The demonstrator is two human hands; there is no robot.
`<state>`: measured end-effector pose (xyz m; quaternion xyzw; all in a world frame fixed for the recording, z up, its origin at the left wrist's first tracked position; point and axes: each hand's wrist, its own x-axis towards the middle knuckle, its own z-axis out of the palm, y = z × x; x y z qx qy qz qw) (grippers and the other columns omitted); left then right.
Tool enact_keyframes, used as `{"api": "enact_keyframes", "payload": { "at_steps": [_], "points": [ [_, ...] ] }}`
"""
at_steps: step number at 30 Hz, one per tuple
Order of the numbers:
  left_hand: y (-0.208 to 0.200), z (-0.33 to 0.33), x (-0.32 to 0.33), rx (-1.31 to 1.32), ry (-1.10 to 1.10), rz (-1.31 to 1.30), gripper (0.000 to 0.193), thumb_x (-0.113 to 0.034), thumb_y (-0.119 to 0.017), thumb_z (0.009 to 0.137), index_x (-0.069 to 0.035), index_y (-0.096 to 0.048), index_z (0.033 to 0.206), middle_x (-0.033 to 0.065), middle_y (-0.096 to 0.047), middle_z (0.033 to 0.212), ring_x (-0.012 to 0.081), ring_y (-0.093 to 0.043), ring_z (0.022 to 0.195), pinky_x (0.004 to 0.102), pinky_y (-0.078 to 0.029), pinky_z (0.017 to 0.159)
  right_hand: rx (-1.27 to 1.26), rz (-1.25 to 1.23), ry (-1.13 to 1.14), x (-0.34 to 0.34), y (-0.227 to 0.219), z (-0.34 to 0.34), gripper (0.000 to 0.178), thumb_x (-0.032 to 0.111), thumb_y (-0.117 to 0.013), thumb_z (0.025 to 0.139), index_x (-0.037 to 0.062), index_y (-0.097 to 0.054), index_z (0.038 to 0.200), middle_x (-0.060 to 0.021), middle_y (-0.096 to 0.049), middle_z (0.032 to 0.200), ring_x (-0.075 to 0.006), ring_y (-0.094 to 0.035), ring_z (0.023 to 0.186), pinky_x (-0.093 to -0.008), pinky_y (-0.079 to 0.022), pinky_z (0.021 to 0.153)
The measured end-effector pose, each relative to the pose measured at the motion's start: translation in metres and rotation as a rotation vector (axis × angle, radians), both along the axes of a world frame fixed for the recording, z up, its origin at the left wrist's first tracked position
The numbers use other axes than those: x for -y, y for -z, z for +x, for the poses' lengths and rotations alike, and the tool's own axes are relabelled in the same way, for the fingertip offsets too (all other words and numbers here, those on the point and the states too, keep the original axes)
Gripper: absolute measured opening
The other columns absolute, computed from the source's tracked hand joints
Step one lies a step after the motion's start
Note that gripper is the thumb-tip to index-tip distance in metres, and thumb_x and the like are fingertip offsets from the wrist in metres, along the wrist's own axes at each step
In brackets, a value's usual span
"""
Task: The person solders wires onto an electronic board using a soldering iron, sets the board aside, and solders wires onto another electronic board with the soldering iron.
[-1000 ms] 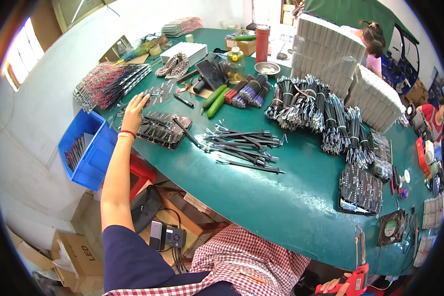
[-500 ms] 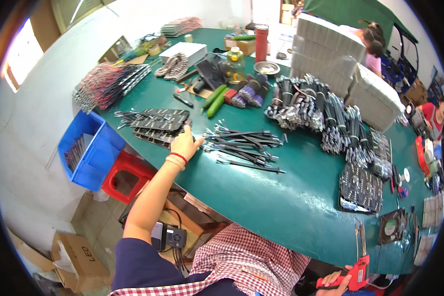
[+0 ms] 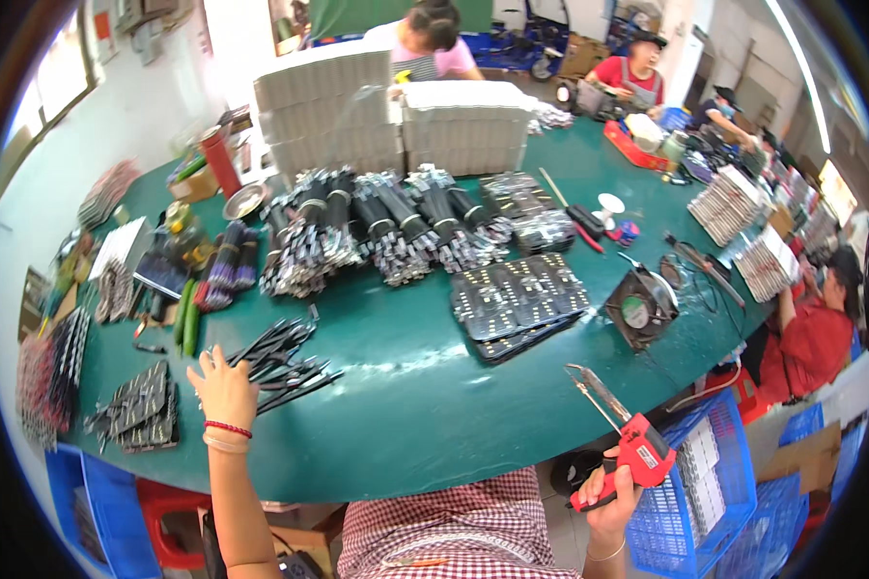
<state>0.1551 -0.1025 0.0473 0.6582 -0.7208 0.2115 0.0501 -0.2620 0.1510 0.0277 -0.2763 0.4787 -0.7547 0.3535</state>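
My right hand (image 3: 612, 499) grips the handle of a red soldering gun (image 3: 645, 452) over the table's near edge, its long metal tip pointing up and to the left. My left hand (image 3: 224, 388) has its fingers spread at the left end of a loose pile of short black cables (image 3: 285, 365). Some cable ends are hidden behind that hand, and I see nothing held in it. Left of it lies a small stack of black circuit boards (image 3: 145, 410). A larger stack of black circuit boards (image 3: 519, 301) lies right of the table's middle.
Tied bundles of black cables (image 3: 386, 227) stand behind, before tall stacks of grey trays (image 3: 328, 111). Two cucumbers (image 3: 190, 318) lie to the left. A small fan (image 3: 639, 307) stands at right. Blue crates (image 3: 695, 482) sit beside the table. Co-workers (image 3: 806, 333) are around the table.
The view has swung right. My left hand has moved from the small board stack to the cable pile. My right hand has raised the soldering gun higher into view.
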Motion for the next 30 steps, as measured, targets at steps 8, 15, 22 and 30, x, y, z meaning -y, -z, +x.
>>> {"api": "enact_keyframes", "payload": {
  "at_steps": [8, 15, 22, 30],
  "points": [
    [0.026, -0.266, 0.063, -0.723, 0.437, 0.528, 0.063, -0.051, -0.061, 0.085, 0.011, -0.054, 0.096, 0.0266, -0.066, 0.083, 0.0364, -0.067, 0.076, 0.0405, -0.053, 0.071, 0.032, -0.085, 0.116, 0.0, -0.003, -0.011, 0.036, 0.037, -0.047, 0.097, 0.0023, -0.046, 0.109, -0.0029, -0.043, 0.053, -0.0104, -0.04, 0.039, -0.0259, -0.039, 0.037],
    [0.039, -0.267, 0.103, -1.114, 0.355, 0.99, 0.038, -0.029, -0.073, 0.079, 0.004, -0.054, 0.083, 0.0082, -0.063, 0.064, 0.0125, -0.057, 0.044, 0.0251, -0.045, 0.042, -0.011, -0.127, 0.168, -0.014, 0.001, -0.019, 0.034, 0.035, -0.043, 0.099, 0.0044, -0.046, 0.112, -0.0028, -0.043, 0.054, -0.0098, -0.039, 0.04, -0.0255, -0.038, 0.037],
    [0.019, -0.236, 0.079, -1.886, 0.633, 1.046, 0.015, -0.004, -0.061, 0.087, -0.007, -0.046, 0.088, 0.0071, -0.064, 0.097, 0.0113, -0.061, 0.083, 0.0344, -0.055, 0.074, 0.134, -0.123, 0.16, -0.002, 0.002, -0.023, 0.036, 0.038, -0.042, 0.099, 0.0052, -0.045, 0.113, -0.0015, -0.042, 0.054, -0.0099, -0.038, 0.039, -0.0255, -0.038, 0.037],
    [-0.081, -0.142, 0.083, -1.384, 0.894, 1.027, 0.027, 0.002, -0.056, 0.088, -0.001, -0.052, 0.115, 0.0025, -0.066, 0.096, 0.0072, -0.059, 0.09, 0.0238, -0.048, 0.079, 0.135, -0.179, 0.17, 0.002, -0.007, -0.022, 0.036, 0.038, -0.042, 0.099, 0.0051, -0.046, 0.112, -0.0019, -0.043, 0.056, -0.01, -0.039, 0.04, -0.0252, -0.039, 0.038]
  ]
}}
